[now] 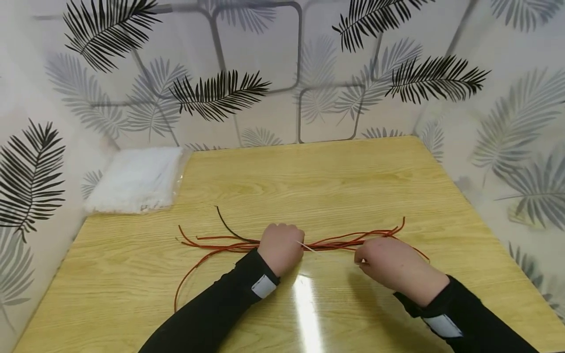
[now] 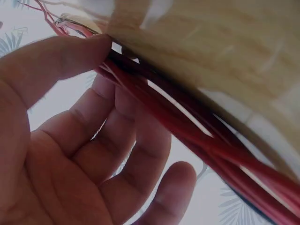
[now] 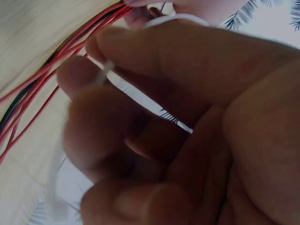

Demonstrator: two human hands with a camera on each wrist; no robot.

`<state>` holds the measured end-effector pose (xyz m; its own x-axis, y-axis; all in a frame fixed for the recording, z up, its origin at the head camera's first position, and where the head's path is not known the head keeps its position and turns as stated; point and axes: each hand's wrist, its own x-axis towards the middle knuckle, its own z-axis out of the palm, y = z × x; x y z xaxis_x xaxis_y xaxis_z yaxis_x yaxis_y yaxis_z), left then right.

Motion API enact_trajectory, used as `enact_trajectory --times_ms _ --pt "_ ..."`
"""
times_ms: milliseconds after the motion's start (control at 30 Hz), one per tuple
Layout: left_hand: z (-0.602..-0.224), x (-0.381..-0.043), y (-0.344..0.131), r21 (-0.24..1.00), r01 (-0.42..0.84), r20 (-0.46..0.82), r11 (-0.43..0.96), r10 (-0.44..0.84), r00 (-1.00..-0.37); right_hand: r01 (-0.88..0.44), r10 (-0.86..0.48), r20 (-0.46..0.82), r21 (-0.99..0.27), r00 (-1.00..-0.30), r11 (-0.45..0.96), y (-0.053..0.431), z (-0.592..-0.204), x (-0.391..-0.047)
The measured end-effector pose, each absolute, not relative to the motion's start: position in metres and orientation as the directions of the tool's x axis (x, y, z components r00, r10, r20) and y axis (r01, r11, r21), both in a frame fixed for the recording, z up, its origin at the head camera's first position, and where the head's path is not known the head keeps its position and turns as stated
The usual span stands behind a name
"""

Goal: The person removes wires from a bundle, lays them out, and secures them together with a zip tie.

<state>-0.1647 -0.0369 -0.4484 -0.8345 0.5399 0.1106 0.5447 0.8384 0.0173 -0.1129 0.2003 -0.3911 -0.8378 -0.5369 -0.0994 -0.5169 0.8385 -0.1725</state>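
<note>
A bundle of long red and black wires (image 1: 340, 244) lies across the tabletop, its ends fanned out at both sides. My left hand (image 1: 281, 249) grips the middle of it; in the left wrist view the thumb lies over the wires (image 2: 164, 110) and the fingers curl behind. A thin white strip (image 1: 307, 246) sticks out beside that hand. My right hand (image 1: 393, 262) is just in front of the bundle's right half, fingers curled. In the right wrist view, thumb and fingertips of this hand (image 3: 154, 108) pinch a thin white cable tie (image 3: 55, 187), partly hidden and blurred.
A clear bag of white material (image 1: 137, 179) lies at the table's back left corner. The wood-grain table (image 1: 304, 186) meets a leaf-patterned covering (image 1: 273, 117) along its back and right edges. A bright reflection shows on the table between the forearms.
</note>
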Motion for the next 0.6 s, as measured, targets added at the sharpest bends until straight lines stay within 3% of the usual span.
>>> enact_trajectory --times_ms 233,600 --pt "-0.452 -0.173 -0.029 0.013 0.525 0.059 0.851 0.523 -0.85 -0.48 -0.497 -0.144 -0.136 -0.856 0.866 0.207 -0.403 -0.114" --pt "-0.451 -0.173 -0.028 0.036 0.501 0.035 0.865 0.5 -0.865 -0.462 -0.462 0.015 0.002 -0.887 0.887 0.201 -0.417 -0.11"
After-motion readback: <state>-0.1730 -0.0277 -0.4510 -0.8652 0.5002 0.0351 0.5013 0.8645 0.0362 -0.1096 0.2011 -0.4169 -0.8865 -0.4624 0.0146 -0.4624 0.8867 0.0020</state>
